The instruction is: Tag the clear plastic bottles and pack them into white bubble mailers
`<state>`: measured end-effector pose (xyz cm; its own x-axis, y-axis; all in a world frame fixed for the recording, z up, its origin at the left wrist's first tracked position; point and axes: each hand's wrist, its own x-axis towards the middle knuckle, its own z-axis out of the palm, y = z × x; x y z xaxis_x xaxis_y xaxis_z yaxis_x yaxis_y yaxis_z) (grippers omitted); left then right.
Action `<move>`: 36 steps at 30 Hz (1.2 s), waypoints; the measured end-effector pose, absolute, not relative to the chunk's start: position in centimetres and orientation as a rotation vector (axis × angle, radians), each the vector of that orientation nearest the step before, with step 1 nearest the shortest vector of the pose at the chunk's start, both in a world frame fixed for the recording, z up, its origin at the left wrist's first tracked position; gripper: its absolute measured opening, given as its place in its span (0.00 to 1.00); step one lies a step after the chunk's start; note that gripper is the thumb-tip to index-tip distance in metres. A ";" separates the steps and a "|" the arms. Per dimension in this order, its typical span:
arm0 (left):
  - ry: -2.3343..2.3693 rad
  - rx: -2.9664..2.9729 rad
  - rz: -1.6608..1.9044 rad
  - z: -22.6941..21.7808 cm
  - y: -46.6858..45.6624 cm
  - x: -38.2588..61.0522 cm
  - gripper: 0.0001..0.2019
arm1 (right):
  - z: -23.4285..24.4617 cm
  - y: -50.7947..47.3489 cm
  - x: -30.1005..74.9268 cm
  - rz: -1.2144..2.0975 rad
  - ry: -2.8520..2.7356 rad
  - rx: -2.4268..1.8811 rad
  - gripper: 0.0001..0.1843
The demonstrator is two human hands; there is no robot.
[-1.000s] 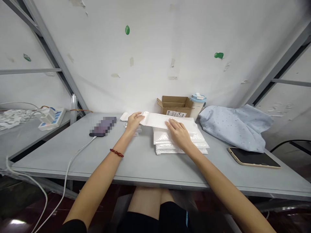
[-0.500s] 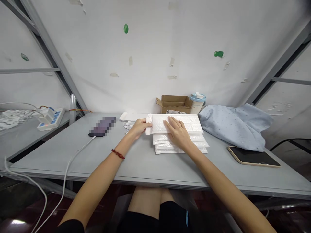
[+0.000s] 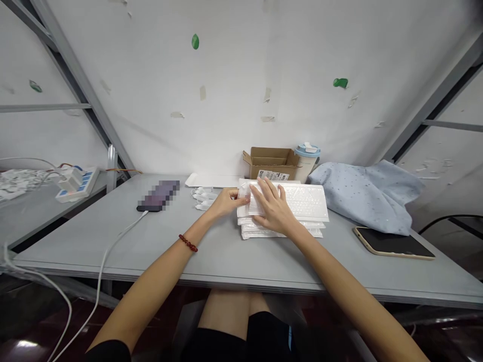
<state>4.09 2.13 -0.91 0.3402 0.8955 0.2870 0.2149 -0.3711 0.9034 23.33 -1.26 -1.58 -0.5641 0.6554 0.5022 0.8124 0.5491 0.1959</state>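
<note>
A white bubble mailer (image 3: pixel 307 201) lies on top of a stack of similar bubble mailers (image 3: pixel 281 230). My left hand (image 3: pixel 226 201) is closed on its left flap end, thumb in front and fingers partly hidden behind. Across the left half of the same mailer, my right hand (image 3: pixel 274 206) lies with fingers stretched out and spread, its thumb near the lower edge. Several small white items in clear wrapping (image 3: pixel 204 197) are beside my left hand. Behind them is a flat white strip (image 3: pixel 213 181), partly covered.
At the back stand an open cardboard box (image 3: pixel 273 158) and a lidded cup (image 3: pixel 307 161). Blue speckled cloth (image 3: pixel 362 193) and a phone (image 3: pixel 392 244) lie right. Another phone (image 3: pixel 160 196) on a white cable (image 3: pixel 107 256) lies left, near a power strip (image 3: pixel 81 185).
The top mailer has shifted right and slightly toward me. My left hand has moved right with its flap end, and my right hand's fingers have spread wider. More of the wrapped items show.
</note>
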 end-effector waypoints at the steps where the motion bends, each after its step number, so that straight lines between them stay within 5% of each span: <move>1: 0.975 1.832 1.053 -1.0 2.1 4.2 0.15 | -1.6 -1.2 23.3 -0.578 -2.410 -1.211 0.42; 20: 1.181 1.719 1.084 -0.2 2.3 3.1 0.17 | -1.6 -0.8 23.8 -0.538 -2.309 -1.213 0.41; 36: 1.776 1.541 0.947 1.4 4.0 -6.6 0.05 | -1.5 -0.7 23.7 -0.473 -2.315 -1.236 0.31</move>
<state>-6.60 4.04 1.43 -0.1486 0.9888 0.0141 0.5629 0.0729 0.8233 23.66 -0.70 -1.50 -0.4835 0.6790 0.5524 0.8412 0.5349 0.0789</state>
